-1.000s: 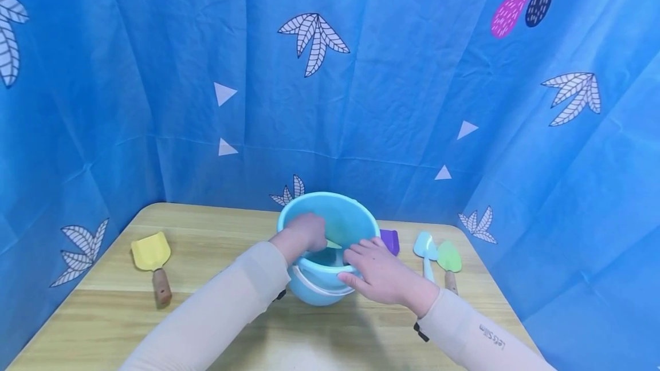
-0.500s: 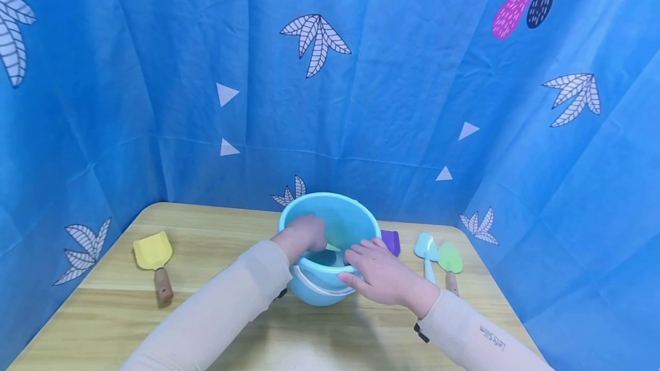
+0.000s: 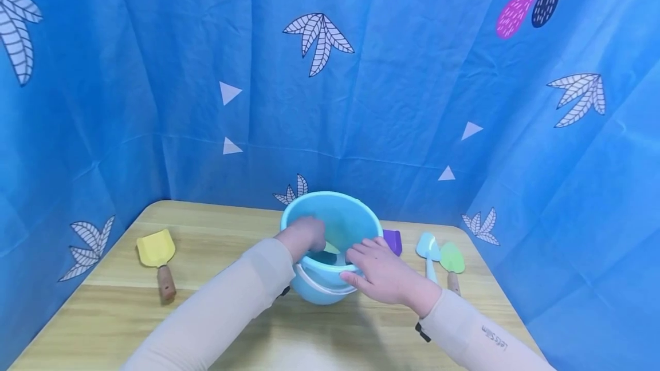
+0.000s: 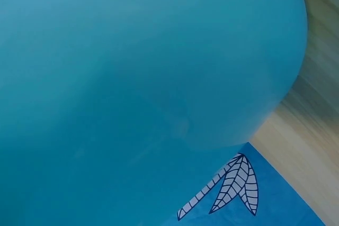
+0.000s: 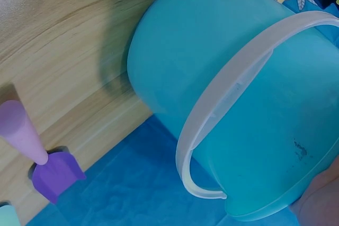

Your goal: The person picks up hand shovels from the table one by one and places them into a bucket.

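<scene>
A light blue bucket (image 3: 321,293) with a white handle (image 5: 233,78) stands on the table, its mouth tipped toward me. My left hand (image 3: 308,233) reaches inside it, knuckles up; the fingertips are hidden. Just past that hand, a pale green patch (image 3: 332,249) shows low in the bucket, too little of it to name. With my right hand (image 3: 384,273) I grip the near right rim, fingers over the edge and thumb outside. The left wrist view holds mostly the bucket's blue wall (image 4: 132,78) and no hand. Part of my right hand appears at the right wrist view's lower right.
At left on the wooden table (image 3: 103,314) lies a yellow shovel (image 3: 156,249) with a wooden handle. Right of the bucket are a purple shovel (image 3: 393,241), a light blue shovel (image 3: 428,247) and a green one (image 3: 452,257). A blue patterned curtain (image 3: 402,102) surrounds the table.
The head view has shifted slightly, moving the scene a little right. Inside the bucket, the pale green shape beside my left hand looks less pointed. My right hand keeps its grip on the rim.
</scene>
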Tool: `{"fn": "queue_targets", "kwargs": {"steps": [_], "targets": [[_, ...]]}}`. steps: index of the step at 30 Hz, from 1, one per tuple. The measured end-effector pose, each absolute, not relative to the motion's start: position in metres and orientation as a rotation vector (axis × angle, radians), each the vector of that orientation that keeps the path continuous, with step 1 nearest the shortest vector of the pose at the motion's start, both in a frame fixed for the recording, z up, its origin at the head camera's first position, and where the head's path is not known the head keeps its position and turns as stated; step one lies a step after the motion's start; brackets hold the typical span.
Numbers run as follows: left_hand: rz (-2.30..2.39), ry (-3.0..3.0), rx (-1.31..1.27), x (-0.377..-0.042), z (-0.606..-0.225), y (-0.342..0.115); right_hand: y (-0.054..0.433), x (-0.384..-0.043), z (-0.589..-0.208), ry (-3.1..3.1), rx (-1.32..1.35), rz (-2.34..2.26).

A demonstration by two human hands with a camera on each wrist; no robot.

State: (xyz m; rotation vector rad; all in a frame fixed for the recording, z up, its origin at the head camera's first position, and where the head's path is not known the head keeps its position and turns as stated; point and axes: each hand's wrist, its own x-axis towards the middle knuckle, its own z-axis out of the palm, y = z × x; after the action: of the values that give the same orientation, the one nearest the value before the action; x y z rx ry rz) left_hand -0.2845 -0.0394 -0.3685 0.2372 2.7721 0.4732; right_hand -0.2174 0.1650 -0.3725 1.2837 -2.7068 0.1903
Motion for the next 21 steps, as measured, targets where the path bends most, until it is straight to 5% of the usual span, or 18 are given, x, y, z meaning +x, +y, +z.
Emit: {"fn": "queue_targets", "kwargs": {"steps": [21], "targets": [[0.55, 2.724, 0.139, -0.273, -0.364, -0.042, 0.165, -0.218, -0.376, -2.692, 1.281, 0.187]]}}
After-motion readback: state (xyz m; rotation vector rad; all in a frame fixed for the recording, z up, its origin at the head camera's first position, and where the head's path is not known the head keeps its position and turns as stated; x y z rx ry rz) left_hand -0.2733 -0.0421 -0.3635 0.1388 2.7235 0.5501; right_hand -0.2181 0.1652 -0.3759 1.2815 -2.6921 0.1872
